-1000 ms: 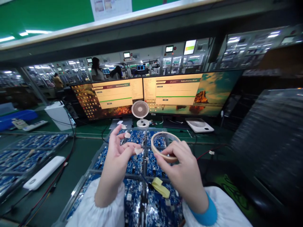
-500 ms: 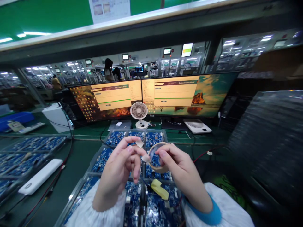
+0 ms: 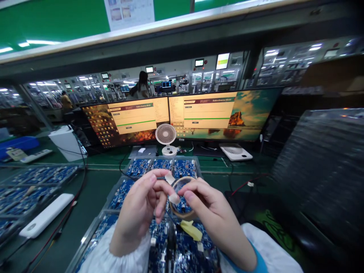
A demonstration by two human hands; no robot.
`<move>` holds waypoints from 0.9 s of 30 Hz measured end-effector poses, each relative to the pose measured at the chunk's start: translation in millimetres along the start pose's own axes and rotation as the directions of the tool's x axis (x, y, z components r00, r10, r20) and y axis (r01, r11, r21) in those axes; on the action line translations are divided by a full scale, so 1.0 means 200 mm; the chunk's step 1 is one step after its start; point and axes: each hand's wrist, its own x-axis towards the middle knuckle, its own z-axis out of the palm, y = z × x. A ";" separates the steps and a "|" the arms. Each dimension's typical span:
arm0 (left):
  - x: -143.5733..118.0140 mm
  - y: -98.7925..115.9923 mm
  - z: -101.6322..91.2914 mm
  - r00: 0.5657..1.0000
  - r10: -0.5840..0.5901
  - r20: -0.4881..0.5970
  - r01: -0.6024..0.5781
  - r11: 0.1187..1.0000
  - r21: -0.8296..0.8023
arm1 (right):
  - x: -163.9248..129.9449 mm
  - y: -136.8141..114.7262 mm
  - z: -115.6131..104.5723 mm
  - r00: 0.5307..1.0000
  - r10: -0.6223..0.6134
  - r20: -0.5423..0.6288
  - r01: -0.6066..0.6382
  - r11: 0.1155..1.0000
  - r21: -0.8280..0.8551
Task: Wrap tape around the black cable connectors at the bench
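Above the trays of blue circuit boards, my left hand [image 3: 139,212] has its fingers apart and partly bent. One small piece of pale tape [image 3: 170,178] clings to its index fingertip, and another pale tape piece [image 3: 174,198] to the finger below. My right hand [image 3: 212,210] is closed, thumb and index fingertips together beside that lower piece. It holds a roll of tape [image 3: 186,215], a thin tan ring behind its fingers; the exact grip is hidden. Under the hands, a yellow tape scrap [image 3: 191,230] lies on a circuit board [image 3: 196,252].
Two monitors [image 3: 210,113] stand behind a small white fan [image 3: 165,134]. More boards fill a tray [image 3: 42,176] at left, near a white power-strip-like bar [image 3: 47,216] and cables. A stack of clear plastic trays [image 3: 321,163] rises at right. A person [image 3: 142,85] is in the background.
My right hand and the tape roll have moved left, bringing the right fingertips up to the tape on my left finger. The background person has shifted right.
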 end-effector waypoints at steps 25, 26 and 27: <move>0.00 0.01 -0.02 0.995 0.018 -0.099 0.013 0.952 0.305 | 0.02 0.04 0.02 0.994 0.112 0.006 -0.112 0.994 0.007; -0.01 0.01 -0.02 0.993 0.026 -0.116 0.010 0.953 0.304 | 0.02 0.04 0.02 0.994 0.106 0.018 -0.106 0.994 -0.002; -0.01 0.01 -0.02 0.991 0.033 -0.129 0.006 0.955 0.295 | 0.02 0.04 0.02 0.994 0.106 0.034 -0.106 0.994 -0.012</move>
